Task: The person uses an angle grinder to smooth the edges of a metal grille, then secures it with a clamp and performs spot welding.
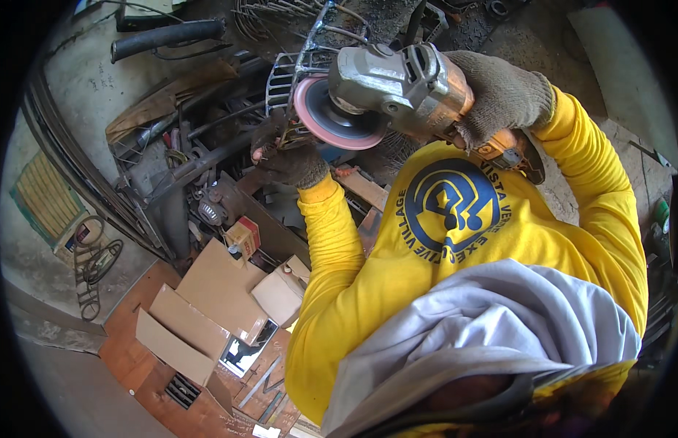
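An angle grinder (397,87) with a grey head and a worn orange body is gripped by my right hand (503,95) in a brown knit glove. Its round sanding disc (339,120), pink at the rim and dark in the middle, faces left and down. Just left of the disc is a shiny metal grille (282,77) with several thin bars. My left hand (291,157), also gloved, is closed at the grille's lower end, close to the disc. Part of the grille is hidden behind the grinder, and I cannot tell whether the disc touches it.
An open cardboard box (215,285) stands at the lower left on a reddish-brown board (135,358). Metal bars and scrap (200,160) crowd the left side. A dark pipe (167,40) lies at the upper left, and belts (94,263) hang on the wall.
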`<state>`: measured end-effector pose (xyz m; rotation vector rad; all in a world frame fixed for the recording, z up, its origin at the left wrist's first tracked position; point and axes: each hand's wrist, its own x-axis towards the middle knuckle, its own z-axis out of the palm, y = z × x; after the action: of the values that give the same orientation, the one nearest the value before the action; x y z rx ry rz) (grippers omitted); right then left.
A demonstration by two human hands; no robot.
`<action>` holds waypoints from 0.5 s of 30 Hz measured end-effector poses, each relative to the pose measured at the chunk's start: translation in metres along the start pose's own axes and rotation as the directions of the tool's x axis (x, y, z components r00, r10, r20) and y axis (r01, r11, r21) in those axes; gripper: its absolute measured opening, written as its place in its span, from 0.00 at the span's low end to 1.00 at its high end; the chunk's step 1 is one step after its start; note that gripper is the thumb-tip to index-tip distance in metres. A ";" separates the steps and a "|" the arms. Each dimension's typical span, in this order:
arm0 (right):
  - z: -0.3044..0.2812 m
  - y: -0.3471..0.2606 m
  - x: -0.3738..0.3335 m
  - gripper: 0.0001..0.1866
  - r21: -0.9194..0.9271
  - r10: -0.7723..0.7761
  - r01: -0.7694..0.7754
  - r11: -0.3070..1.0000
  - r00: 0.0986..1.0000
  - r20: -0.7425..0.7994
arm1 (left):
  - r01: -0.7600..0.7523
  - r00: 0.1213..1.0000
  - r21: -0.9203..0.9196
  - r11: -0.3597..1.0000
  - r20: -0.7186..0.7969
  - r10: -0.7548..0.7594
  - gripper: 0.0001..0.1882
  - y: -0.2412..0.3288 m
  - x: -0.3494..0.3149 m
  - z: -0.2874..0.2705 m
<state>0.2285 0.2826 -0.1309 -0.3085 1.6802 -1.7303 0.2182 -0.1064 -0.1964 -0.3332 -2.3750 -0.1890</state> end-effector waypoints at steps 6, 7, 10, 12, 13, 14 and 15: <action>0.000 -0.004 -0.002 0.41 0.167 0.007 -0.017 0.986 0.998 0.063 | 0.280 0.955 -0.450 0.848 0.035 -0.296 0.15 -0.020 -0.014 0.013; 0.000 -0.008 -0.001 0.41 0.165 0.008 -0.018 0.986 0.998 0.062 | 0.307 0.944 -0.486 0.818 0.045 -0.328 0.14 -0.023 -0.015 0.016; -0.001 -0.016 -0.001 0.40 0.156 0.063 -0.083 0.984 0.990 0.127 | 0.379 0.909 -0.559 0.738 0.077 -0.409 0.13 -0.030 -0.021 0.024; -0.002 -0.009 -0.006 0.39 0.201 0.066 -0.088 0.976 0.991 0.113 | 0.286 0.954 -0.426 0.858 0.044 -0.296 0.13 -0.033 -0.023 0.028; 0.000 -0.008 -0.004 0.39 0.198 0.066 -0.091 0.976 0.990 0.127 | 0.189 0.981 -0.282 0.941 0.005 -0.196 0.15 -0.032 -0.025 0.025; 0.003 -0.007 -0.002 0.40 0.134 0.045 -0.060 0.989 0.992 0.115 | 0.139 0.988 -0.304 0.942 -0.027 -0.154 0.15 -0.032 -0.027 0.022; 0.005 -0.002 0.000 0.40 0.069 0.021 -0.028 0.997 0.994 0.106 | 0.118 0.989 -0.307 0.944 -0.044 -0.138 0.16 -0.030 -0.030 0.018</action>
<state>0.2311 0.2787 -0.1283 -0.3389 1.5381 -1.7208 0.2189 -0.1369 -0.2318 -0.3104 -2.3025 -0.6227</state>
